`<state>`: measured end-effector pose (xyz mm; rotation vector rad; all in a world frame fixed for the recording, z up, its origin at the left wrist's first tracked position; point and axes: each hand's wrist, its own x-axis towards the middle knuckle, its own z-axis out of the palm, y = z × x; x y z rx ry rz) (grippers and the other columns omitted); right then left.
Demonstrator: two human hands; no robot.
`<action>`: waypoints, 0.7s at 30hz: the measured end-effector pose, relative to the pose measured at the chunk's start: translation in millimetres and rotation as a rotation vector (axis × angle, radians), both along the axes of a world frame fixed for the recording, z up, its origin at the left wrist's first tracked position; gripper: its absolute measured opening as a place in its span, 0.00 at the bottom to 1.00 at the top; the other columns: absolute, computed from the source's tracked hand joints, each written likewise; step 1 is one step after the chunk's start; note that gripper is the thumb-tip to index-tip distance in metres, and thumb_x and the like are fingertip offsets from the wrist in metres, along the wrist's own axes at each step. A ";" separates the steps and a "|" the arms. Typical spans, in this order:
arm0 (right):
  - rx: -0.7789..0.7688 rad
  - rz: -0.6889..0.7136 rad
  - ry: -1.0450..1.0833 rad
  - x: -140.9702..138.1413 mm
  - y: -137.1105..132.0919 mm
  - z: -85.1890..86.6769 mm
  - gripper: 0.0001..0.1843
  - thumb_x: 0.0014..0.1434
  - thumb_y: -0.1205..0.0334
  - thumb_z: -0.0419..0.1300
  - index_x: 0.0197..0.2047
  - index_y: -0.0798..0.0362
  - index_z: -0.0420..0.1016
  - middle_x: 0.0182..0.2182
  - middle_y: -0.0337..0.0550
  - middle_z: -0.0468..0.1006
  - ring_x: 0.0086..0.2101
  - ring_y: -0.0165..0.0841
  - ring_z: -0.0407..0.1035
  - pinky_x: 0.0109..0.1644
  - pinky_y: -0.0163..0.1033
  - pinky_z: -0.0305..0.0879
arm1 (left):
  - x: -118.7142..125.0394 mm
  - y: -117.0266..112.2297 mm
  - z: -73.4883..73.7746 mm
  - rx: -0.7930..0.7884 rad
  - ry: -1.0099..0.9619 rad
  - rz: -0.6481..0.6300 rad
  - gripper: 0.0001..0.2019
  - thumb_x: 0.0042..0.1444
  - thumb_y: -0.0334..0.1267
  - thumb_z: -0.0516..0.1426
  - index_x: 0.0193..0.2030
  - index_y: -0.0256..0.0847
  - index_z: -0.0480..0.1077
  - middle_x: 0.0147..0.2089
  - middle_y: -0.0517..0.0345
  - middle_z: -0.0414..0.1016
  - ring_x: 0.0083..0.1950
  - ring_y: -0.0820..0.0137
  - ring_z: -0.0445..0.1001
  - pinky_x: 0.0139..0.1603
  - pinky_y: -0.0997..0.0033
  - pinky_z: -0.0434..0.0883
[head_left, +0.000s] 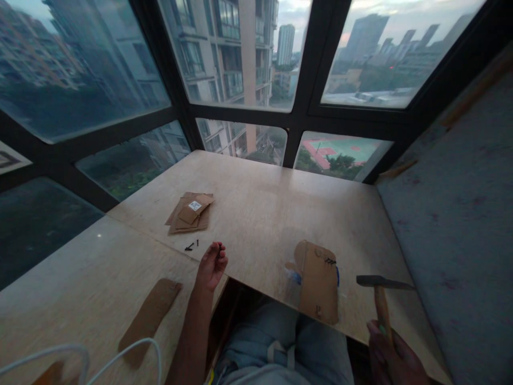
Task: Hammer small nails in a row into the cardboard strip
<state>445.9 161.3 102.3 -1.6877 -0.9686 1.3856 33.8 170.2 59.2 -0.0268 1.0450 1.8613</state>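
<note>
A person sits at a wooden desk (260, 203) by a big window (236, 53). The left hand (211, 264) is lifted just over the near edge of the desk. Its fingertips are pressed together and pinch a small nail (218, 247), dark and thin. The right hand (390, 355) is low at the bottom right corner of the view. Its fingers are wrapped tight around the wooden handle of a hammer (382, 291). The dark metal head of the hammer points to the left and sits above the right edge of the desk. Between the two hands, nearer to the hammer, a cardboard piece (318, 289) lies flat on the desk. It has a round bump on its left side and a few tiny dark marks near its top. Just in front of the left hand, some loose nails (190, 246) lie on the wood. A bit farther back is a pile of cardboard (191, 214) with a small white label on top. A brown strip (150, 318) lies on the left part of the desk, and a white cable (80, 355) curves near it at the bottom. The person's legs (280, 342) in light trousers show under the desk. A grey wall (460, 214) stands at the right.
</note>
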 end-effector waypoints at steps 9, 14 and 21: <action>0.025 -0.012 0.040 4.8 1.9 -15.6 0.29 0.54 0.33 0.61 0.40 0.52 0.66 0.11 0.22 0.57 0.08 0.22 0.48 0.09 0.26 0.46 | 35.5 20.8 10.4 -0.114 0.149 -0.157 0.15 0.42 0.28 0.70 0.38 0.38 0.76 0.30 0.57 0.81 0.32 0.70 0.82 0.30 0.78 0.78; 0.048 -0.032 0.066 -0.6 1.6 -12.4 0.26 0.54 0.36 0.61 0.38 0.50 0.65 0.11 0.22 0.57 0.07 0.21 0.47 0.08 0.26 0.46 | 80.7 44.6 34.3 -0.042 0.380 -0.333 0.22 0.38 0.40 0.73 0.41 0.38 0.75 0.33 0.58 0.81 0.33 0.66 0.82 0.29 0.76 0.77; 0.045 -0.041 0.051 1.8 -1.1 -10.0 0.24 0.56 0.37 0.60 0.38 0.50 0.65 0.11 0.22 0.57 0.07 0.21 0.48 0.08 0.25 0.46 | 153.3 93.4 30.1 0.138 0.968 -0.479 0.12 0.49 0.42 0.67 0.38 0.39 0.77 0.36 0.52 0.83 0.37 0.65 0.82 0.39 0.67 0.79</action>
